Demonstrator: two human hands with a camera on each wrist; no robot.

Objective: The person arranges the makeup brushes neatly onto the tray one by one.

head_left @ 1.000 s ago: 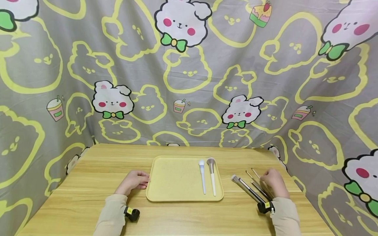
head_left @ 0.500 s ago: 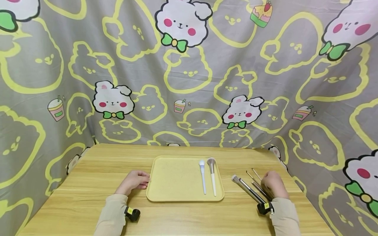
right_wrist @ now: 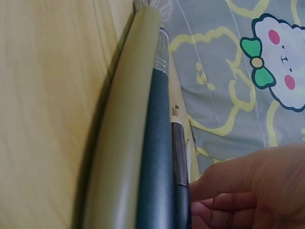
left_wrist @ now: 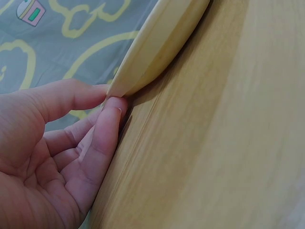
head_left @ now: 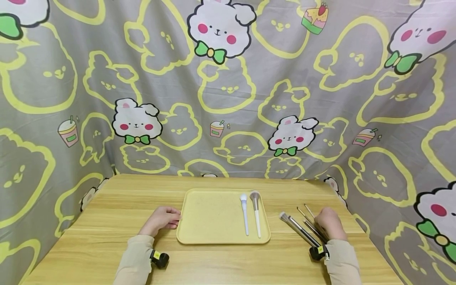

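A yellow tray (head_left: 210, 217) lies mid-table, and my left hand (head_left: 162, 219) is at its left side. The left wrist view shows the thumb and index finger pinching the tray's rim (left_wrist: 143, 62). Two makeup brushes lie side by side on the tray: a pale blue one (head_left: 245, 215) and a white-handled one (head_left: 257, 217). My right hand (head_left: 329, 221) is over the group of brushes right of the tray, thumb and fingers curled at a slim makeup brush (head_left: 309, 211). In the right wrist view, a dark handle (right_wrist: 180, 157) hides the fingertips.
More makeup brushes lie slanted on the wooden table (head_left: 228, 265), including a light-tipped brush (head_left: 293, 225) and a dark-handled brush (head_left: 304, 231). A grey curtain (head_left: 228, 99) with rabbit prints surrounds the table at the back and sides.
The right hand shifts very slightly over the slim brushes. My left hand, the tray and the two brushes on it stay in place.
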